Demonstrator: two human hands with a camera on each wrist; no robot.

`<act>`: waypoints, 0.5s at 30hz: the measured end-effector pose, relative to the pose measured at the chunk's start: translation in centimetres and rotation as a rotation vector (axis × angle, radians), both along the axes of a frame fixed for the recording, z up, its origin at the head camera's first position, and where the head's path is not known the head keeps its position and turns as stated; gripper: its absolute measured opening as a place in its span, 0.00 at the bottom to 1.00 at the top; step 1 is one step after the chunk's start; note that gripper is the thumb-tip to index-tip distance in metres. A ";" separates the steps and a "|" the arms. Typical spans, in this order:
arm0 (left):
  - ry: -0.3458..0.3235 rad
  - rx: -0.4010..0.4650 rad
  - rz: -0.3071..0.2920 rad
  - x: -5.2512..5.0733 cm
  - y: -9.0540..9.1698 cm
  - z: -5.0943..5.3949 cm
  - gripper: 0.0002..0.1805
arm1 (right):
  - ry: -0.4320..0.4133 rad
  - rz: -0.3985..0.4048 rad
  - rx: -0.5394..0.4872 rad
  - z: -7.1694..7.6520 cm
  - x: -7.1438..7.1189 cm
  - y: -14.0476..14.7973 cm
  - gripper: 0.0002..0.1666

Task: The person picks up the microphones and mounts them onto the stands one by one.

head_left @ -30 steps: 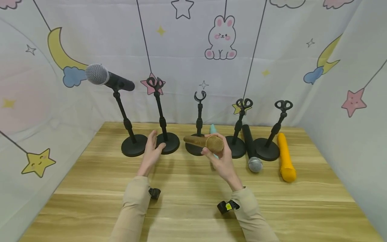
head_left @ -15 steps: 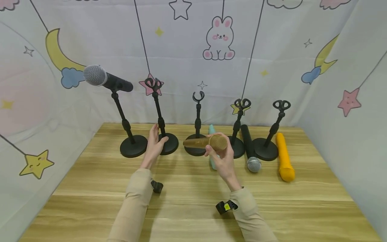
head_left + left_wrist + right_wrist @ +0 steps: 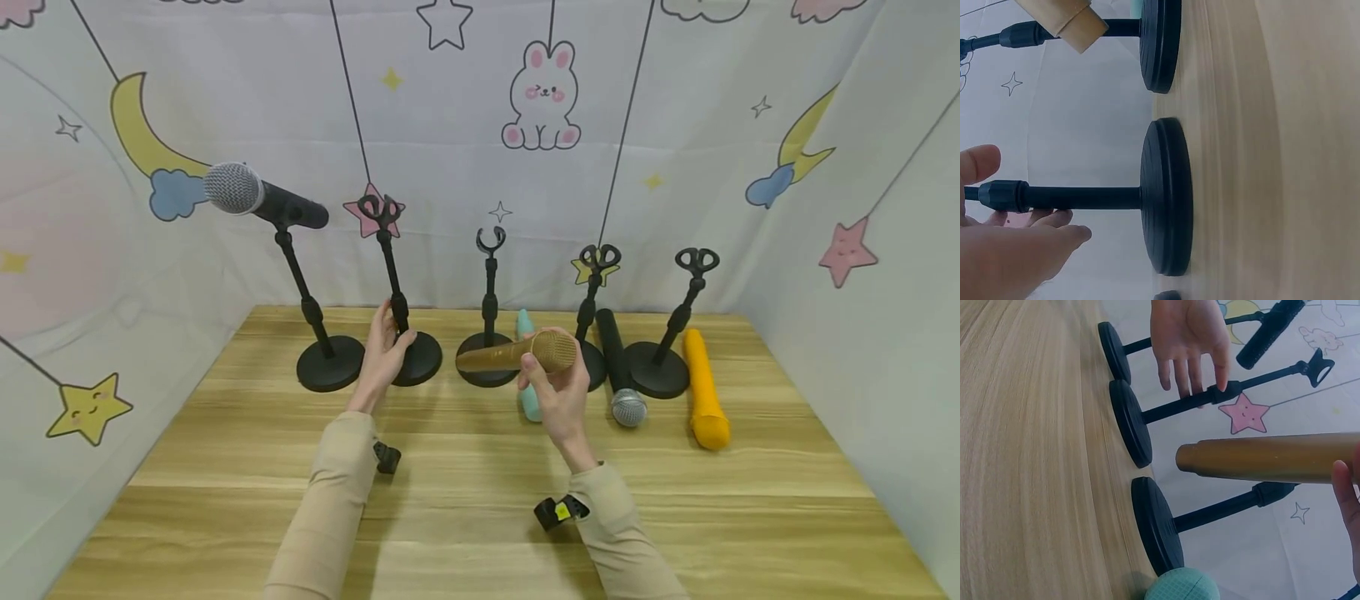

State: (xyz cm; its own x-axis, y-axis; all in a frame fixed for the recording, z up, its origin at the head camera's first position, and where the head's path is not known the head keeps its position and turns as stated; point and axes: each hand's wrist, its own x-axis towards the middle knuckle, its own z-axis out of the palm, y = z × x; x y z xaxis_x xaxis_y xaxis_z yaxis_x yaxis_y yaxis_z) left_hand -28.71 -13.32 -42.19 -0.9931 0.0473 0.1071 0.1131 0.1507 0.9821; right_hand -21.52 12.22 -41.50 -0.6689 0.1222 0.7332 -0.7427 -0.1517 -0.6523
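My right hand (image 3: 562, 404) grips a gold microphone (image 3: 491, 358) near its mesh head, holding it above the table with the handle end pointing left. My left hand (image 3: 382, 358) is at the pole of the second microphone stand (image 3: 392, 271) from the left. Its fairly straight fingers (image 3: 1054, 219) lie behind the pole, and the thumb stands apart from them on the near side. That stand's clip (image 3: 381, 215) holds nothing. A middle stand (image 3: 490, 287) with a C-shaped clip is just behind the gold microphone.
On the leftmost stand (image 3: 330, 367) rests a black microphone (image 3: 288, 204) with a silver head. Two more stands (image 3: 656, 371) are at right. A teal microphone (image 3: 531, 404), a black microphone (image 3: 618, 358) and an orange microphone (image 3: 703, 387) lie on the wooden table (image 3: 465, 517).
My left hand has moved up and forward to the second stand's pole. The right hand has shifted slightly right with the gold microphone, whose handle end now tilts lower.
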 end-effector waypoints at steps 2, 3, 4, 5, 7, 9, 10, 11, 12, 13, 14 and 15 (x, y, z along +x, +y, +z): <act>0.022 -0.021 -0.004 0.1 0.0 0.2 0.40 | 0.001 -0.013 -0.001 0.0 0.0 0.0 0.19; 0.027 -0.037 -0.003 0.2 0.1 0.2 0.40 | 0.000 -0.020 0.000 0.0 0.0 0.0 0.22; 0.038 -0.051 -0.003 0.3 0.1 0.3 0.39 | -0.001 -0.031 0.002 0.0 0.0 0.0 0.24; 0.044 -0.065 -0.001 0.4 0.2 0.3 0.39 | -0.001 -0.038 0.001 0.0 0.0 0.0 0.26; 0.058 -0.096 0.007 0.8 0.4 0.3 0.37 | 0.004 -0.055 -0.001 0.0 0.0 0.1 0.28; 0.062 -0.130 0.021 1.1 0.5 0.2 0.36 | 0.007 -0.070 -0.005 0.1 0.0 0.1 0.25; 0.063 -0.141 0.025 1.4 0.5 0.2 0.36 | 0.009 -0.080 -0.005 0.1 0.0 0.1 0.23; 0.064 -0.152 0.031 1.7 0.6 0.1 0.35 | 0.013 -0.088 -0.010 0.2 0.1 0.1 0.22; 0.071 -0.160 0.037 1.9 0.7 0.1 0.35 | 0.016 -0.098 -0.011 0.2 0.1 0.2 0.21; 0.081 -0.162 0.043 2.1 0.7 0.1 0.34 | 0.018 -0.108 -0.014 0.2 0.1 0.2 0.20; 0.093 -0.168 0.047 2.4 0.8 0.1 0.34 | 0.021 -0.121 -0.015 0.2 0.1 0.2 0.20; 0.104 -0.173 0.052 2.6 0.9 0.1 0.33 | 0.024 -0.137 -0.018 0.3 0.1 0.2 0.19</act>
State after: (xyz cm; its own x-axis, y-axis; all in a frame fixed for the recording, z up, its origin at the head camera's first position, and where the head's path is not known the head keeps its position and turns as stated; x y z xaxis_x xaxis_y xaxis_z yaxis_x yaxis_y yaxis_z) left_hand -26.09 -12.46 -42.11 -0.9787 0.0229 0.2039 0.2002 0.3244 0.9245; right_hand -21.43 12.46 -41.22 -0.6271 0.2241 0.7460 -0.7728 -0.0592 -0.6319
